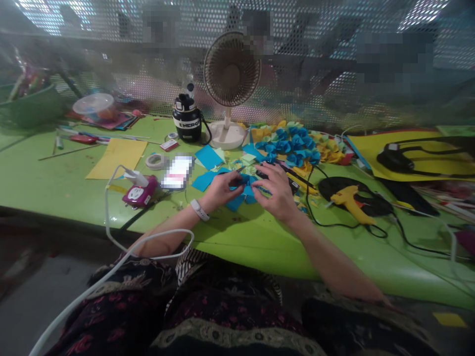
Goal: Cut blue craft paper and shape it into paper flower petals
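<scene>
My left hand (224, 190) and my right hand (275, 192) meet over the middle of the table's front half. Between their closed fingertips they pinch a small folded piece of blue paper (247, 181). A thin dark tip shows by my left forefinger; what it belongs to I cannot make out. Beneath and beside the hands lie flat blue paper squares (209, 157) and pale green paper pieces (248, 159). Just beyond my right hand is a heap of folded blue paper flowers (293, 143), with yellow paper flowers (330, 151) around them.
A phone (178, 172), purple power socket (140, 192) and tape roll (155, 161) stand left; a white cable crosses my left forearm. A fan (232, 69) and black bottle (186, 121) are behind. To the right, a yellow glue gun (352, 203) lies on a black disc.
</scene>
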Demonstrator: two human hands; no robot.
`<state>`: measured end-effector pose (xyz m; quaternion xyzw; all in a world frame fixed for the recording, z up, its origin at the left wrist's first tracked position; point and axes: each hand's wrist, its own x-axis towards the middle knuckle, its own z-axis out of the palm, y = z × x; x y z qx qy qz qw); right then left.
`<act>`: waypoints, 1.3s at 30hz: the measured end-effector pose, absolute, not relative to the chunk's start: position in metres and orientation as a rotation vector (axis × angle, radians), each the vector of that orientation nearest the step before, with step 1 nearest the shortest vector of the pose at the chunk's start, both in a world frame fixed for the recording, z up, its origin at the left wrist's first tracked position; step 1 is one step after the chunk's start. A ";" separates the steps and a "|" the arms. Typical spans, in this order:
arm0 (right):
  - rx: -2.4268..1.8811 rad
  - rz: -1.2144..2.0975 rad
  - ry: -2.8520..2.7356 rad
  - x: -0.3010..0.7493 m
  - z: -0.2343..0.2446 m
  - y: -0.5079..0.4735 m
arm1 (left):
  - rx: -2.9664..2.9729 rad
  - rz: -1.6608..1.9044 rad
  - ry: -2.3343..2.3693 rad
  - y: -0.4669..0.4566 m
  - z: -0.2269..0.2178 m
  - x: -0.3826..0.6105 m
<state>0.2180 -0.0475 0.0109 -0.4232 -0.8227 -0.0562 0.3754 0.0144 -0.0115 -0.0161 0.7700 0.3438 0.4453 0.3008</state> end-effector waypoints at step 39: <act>-1.050 -0.071 -1.996 0.220 0.000 -0.042 | 2.647 1.368 0.909 -0.012 -0.022 0.014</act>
